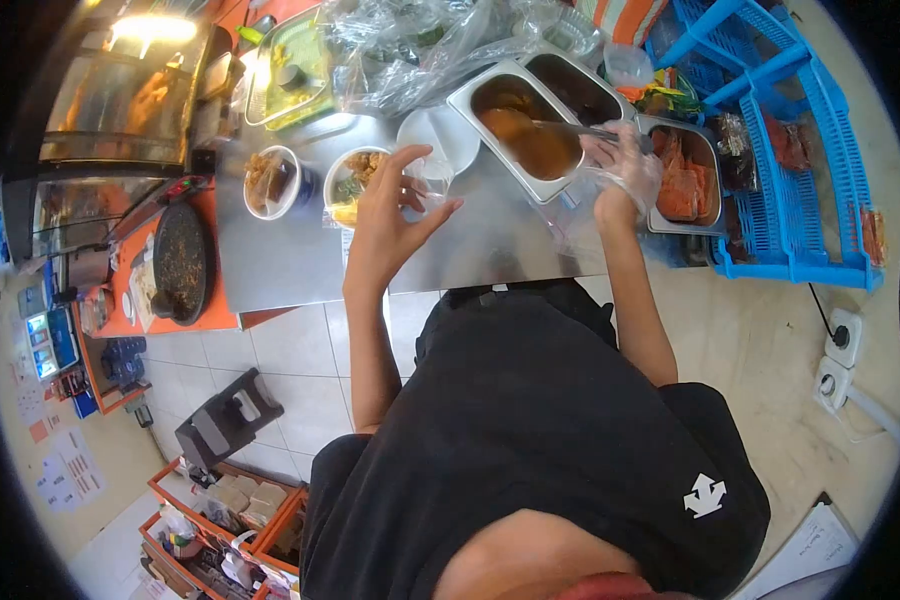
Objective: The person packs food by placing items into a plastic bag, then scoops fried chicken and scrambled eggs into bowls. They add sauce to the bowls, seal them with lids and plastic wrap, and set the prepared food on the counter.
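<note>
Right hand point(625, 170), wrapped in a thin clear glove, is closing around the handle of a metal spoon point(570, 128), and the spoon's bowl is dipping into the steel tray of brown sauce point(525, 140) at the far side of the steel counter point(280, 265). Left hand point(390, 215) is hovering just left of that tray, fingers spread and curving, thumb and forefinger pinching a small clear bag point(427, 180) and holding it up above the counter, close to the tray's near corner. Whether anything is sitting inside the bag is too hard to tell.

A second tray with darker sauce point(575, 88) is sitting right behind the first, and a third tray of red-orange pieces point(685, 178) is lying just under the gloved hand's right side. A round white lid point(440, 135) is resting beside the sauce tray, and two filled bowls point(270, 182) point(355, 178) are standing side by side to the left of the bare hand. A heap of crumpled clear plastic point(410, 50) is piling up at the back, a blue crate point(790, 190) is standing off to the right, and a black round pan point(180, 262) is lying on the orange ledge at far left
</note>
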### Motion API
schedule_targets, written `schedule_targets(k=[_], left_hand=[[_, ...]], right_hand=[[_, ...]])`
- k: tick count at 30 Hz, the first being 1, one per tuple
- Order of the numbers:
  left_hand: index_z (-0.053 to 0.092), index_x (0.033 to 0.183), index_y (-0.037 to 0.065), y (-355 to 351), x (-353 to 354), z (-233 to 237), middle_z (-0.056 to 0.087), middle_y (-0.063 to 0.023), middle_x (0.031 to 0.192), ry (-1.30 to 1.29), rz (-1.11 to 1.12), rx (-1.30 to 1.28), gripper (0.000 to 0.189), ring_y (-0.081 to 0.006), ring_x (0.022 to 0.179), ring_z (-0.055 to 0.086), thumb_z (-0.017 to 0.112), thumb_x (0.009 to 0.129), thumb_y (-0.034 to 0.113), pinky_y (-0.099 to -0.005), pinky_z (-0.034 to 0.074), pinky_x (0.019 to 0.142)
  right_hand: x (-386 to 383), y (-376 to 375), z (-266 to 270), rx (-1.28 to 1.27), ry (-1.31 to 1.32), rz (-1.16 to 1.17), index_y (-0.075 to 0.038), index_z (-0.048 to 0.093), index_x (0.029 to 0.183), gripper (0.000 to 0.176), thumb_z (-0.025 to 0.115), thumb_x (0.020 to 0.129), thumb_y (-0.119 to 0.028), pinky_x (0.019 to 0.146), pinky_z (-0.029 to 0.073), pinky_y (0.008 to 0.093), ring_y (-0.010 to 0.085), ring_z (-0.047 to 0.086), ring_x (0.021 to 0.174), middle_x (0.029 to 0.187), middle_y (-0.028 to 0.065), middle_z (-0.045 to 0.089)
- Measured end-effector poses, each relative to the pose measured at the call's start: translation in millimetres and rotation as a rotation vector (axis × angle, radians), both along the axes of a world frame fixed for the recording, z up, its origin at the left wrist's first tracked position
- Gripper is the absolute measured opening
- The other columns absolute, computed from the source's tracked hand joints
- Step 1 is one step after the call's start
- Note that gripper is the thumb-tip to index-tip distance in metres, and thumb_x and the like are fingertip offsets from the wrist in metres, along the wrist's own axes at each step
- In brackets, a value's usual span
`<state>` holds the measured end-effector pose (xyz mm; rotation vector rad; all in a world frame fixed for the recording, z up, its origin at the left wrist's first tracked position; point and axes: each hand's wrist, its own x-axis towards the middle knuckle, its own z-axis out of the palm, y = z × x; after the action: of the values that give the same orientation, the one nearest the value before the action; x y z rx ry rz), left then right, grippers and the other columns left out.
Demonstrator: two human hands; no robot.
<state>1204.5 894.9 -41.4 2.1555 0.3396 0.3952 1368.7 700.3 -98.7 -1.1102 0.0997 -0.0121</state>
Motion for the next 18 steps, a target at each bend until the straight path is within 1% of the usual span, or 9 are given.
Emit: schedule_targets(k=[1,6,9,11,12,14,15,16,18], left_hand=[[0.052,0.119,0.009,0,0,0,0.056,-0.0048,0.090,0.013,-0.002,-0.021,0.059,-0.0099,0.068,0.055,0.080,0.067,0.011,-0.0231,0.049,0.059],[0.051,0.120,0.009,-2,6,-1,0.057,-0.0044,0.092,0.005,-0.011,-0.038,0.060,-0.0095,0.070,0.055,0.079,0.067,0.011,-0.0225,0.048,0.059],[0.052,0.119,0.009,-4,9,-1,0.059,-0.0040,0.097,-0.016,-0.025,0.021,0.060,-0.0098,0.069,0.055,0.080,0.067,0.014,-0.0228,0.048,0.060],[0.053,0.119,0.009,-7,10,1,0.059,-0.0038,0.101,0.002,-0.029,0.063,0.059,-0.0101,0.069,0.055,0.080,0.067,0.015,-0.0231,0.048,0.060],[0.053,0.118,0.008,-9,11,2,0.059,-0.0041,0.102,-0.002,-0.025,0.073,0.058,-0.0105,0.069,0.055,0.080,0.067,0.017,-0.0236,0.048,0.061],[0.054,0.117,0.008,-11,12,0,0.059,-0.0044,0.103,-0.006,-0.017,0.083,0.057,-0.0109,0.068,0.054,0.079,0.067,0.018,-0.0241,0.048,0.061],[0.054,0.117,0.008,-12,13,-3,0.059,-0.0047,0.104,-0.023,-0.007,0.084,0.057,-0.0111,0.068,0.055,0.079,0.067,0.018,-0.0241,0.048,0.060],[0.054,0.117,0.008,-12,12,-5,0.059,-0.0050,0.104,-0.042,0.004,0.087,0.056,-0.0112,0.068,0.055,0.080,0.067,0.017,-0.0242,0.048,0.060],[0.053,0.118,0.008,-13,10,-7,0.058,-0.0063,0.107,0.000,0.007,0.064,0.058,-0.0133,0.070,0.056,0.079,0.068,0.018,-0.0258,0.048,0.062]], right_hand=[[2,-6,-3,0.025,0.028,-0.022,0.007,0.055,0.086,0.026,0.057,0.086,-0.019,0.059,0.054,0.0284,0.0279,0.066,0.067,0.076,0.0226,0.062],[1,-25,-10,0.228,0.125,-0.078,0.006,0.055,0.090,0.023,0.057,0.087,-0.017,0.062,0.054,0.0281,0.0255,0.065,0.067,0.078,0.0207,0.062],[-15,-28,-3,0.118,-0.003,-0.031,0.003,0.056,0.092,0.021,0.057,0.088,-0.018,0.063,0.053,0.0287,0.0217,0.066,0.070,0.083,0.0176,0.063],[-29,-29,-7,-0.697,-0.522,0.163,-0.001,0.057,0.094,0.020,0.055,0.089,-0.020,0.065,0.052,0.0311,0.0207,0.066,0.073,0.087,0.0130,0.066],[-31,-26,-6,-0.696,-0.523,0.165,-0.001,0.057,0.094,0.020,0.055,0.089,-0.020,0.065,0.052,0.0311,0.0207,0.066,0.073,0.087,0.0130,0.066],[-34,-18,-2,-0.736,-0.843,0.225,-0.005,0.058,0.096,0.015,0.054,0.089,-0.018,0.068,0.051,0.0328,0.0226,0.065,0.074,0.090,0.0089,0.066],[-35,-16,-3,-0.672,-0.786,0.285,-0.006,0.058,0.096,0.014,0.054,0.088,-0.017,0.070,0.050,0.0328,0.0261,0.065,0.076,0.091,0.0100,0.066],[-35,-13,-1,-0.667,-0.789,0.288,-0.006,0.058,0.096,0.014,0.054,0.088,-0.017,0.070,0.050,0.0328,0.0261,0.065,0.076,0.091,0.0100,0.066],[-35,-5,5,-0.653,-0.888,0.274,-0.006,0.058,0.096,0.015,0.056,0.087,-0.017,0.069,0.050,0.0331,0.0261,0.064,0.076,0.089,0.0106,0.065]])
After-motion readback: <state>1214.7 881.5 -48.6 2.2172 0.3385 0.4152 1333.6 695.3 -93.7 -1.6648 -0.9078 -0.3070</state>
